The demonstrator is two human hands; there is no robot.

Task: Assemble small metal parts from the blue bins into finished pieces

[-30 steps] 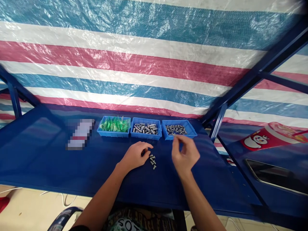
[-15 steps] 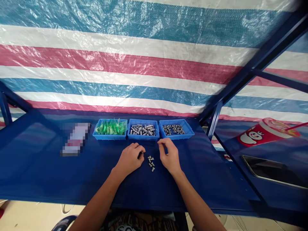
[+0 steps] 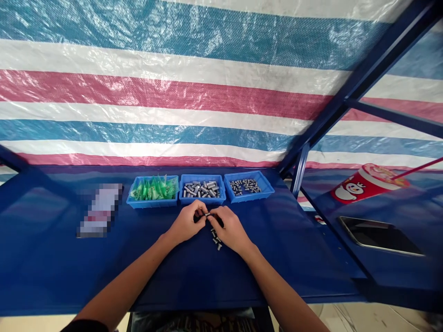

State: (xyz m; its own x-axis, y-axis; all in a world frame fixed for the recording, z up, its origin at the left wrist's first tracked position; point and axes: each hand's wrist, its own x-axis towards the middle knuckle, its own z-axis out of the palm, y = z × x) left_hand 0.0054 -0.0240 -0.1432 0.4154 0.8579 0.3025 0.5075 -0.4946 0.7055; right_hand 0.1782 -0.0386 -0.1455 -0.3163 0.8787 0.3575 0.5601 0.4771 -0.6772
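My left hand (image 3: 188, 222) and my right hand (image 3: 231, 229) meet in front of the middle bin, fingertips pinched together. Between them is a small metal fastener (image 3: 207, 214), mostly covered by fingers. Both hands are closed on it. Several loose small metal fasteners (image 3: 219, 247), T-shaped in outline, lie on the blue table beside and partly behind my right hand. Just beyond the hands, the middle blue bin (image 3: 202, 201) holds short metal cylinders (image 3: 201, 189). The right blue bin (image 3: 266, 184) contains smaller headed metal pieces (image 3: 246, 186), like short screws.
A left blue bin (image 3: 152, 203) holds green plastic packets (image 3: 154, 189). Further left lies a blurred-out flat item (image 3: 101, 210). To the right, past a blue metal frame (image 3: 300, 170), are a red cup with a straw (image 3: 367, 183) and a phone (image 3: 380, 235).
My right hand has moved left from near the right bin to meet my left hand, and both now pinch the small metal fastener. The camera view has shifted slightly.
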